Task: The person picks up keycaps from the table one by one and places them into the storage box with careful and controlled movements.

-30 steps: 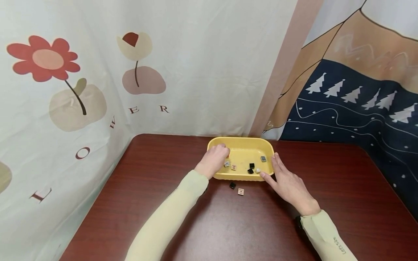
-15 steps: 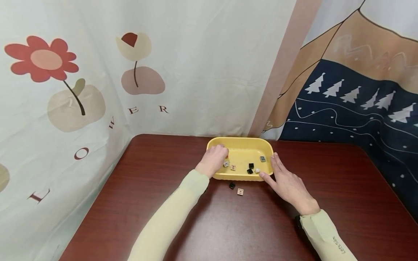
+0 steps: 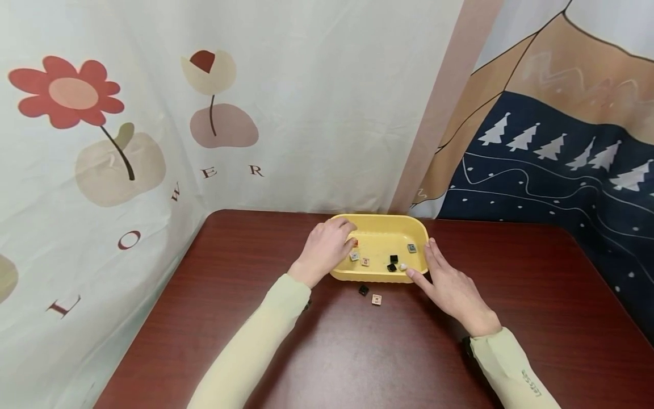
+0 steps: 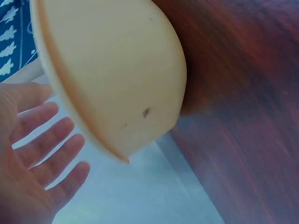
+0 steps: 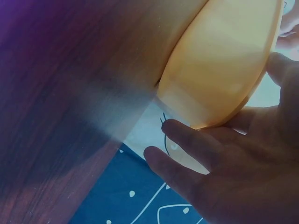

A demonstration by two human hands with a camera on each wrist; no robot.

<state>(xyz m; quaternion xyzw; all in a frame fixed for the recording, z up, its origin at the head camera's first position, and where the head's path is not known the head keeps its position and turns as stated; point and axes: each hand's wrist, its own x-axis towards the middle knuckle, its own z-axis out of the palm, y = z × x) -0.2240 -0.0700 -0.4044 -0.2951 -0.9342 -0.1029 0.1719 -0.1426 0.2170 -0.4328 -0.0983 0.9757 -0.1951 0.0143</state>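
Observation:
A yellow plastic tray [image 3: 380,277] sits at the table's far edge with several small keycap-like pieces inside. At its left rim is my left hand [image 3: 327,247], the fingers spread and loosely bent, nothing held in them. In the left wrist view these fingers [image 4: 70,144] stand beside the tray's outer wall [image 4: 121,70]. My right hand [image 3: 455,287] rests along the right end of the tray, fingers fairly straight, thumb at the front rim. Inside the tray, a red piece [image 3: 355,242] and a pale grey one [image 3: 355,257] lie nearest my left hand. A white piece [image 3: 403,266] lies near my right thumb.
On the dark red-brown table [image 3: 357,352], a black piece [image 3: 364,290] and a beige marked piece [image 3: 376,299] lie just in front of the tray. A printed curtain [image 3: 317,113] hangs right behind the table's far edge.
My left hand, earlier reaching inside the tray's left end with bent fingers, has drawn back left to the rim and opened out. The right hand and the loose pieces look unchanged.

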